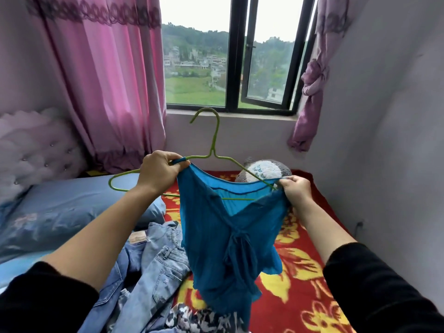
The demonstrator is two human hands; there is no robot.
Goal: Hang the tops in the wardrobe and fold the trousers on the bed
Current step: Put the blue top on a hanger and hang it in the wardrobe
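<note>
I hold a teal blue top up over the bed, hanging in front of me. A green wire hanger sits partly inside its neckline, hook pointing up toward the window. My left hand pinches the top's left shoulder strap together with the hanger's arm. My right hand grips the right shoulder of the top where the hanger's other arm goes in. Light blue jeans lie crumpled on the bed below the top.
A red blanket with yellow flowers covers the bed; a blue pillow lies at left. A grey plush toy sits by the wall. A patterned garment lies at the bottom. Pink curtains and a window stand ahead.
</note>
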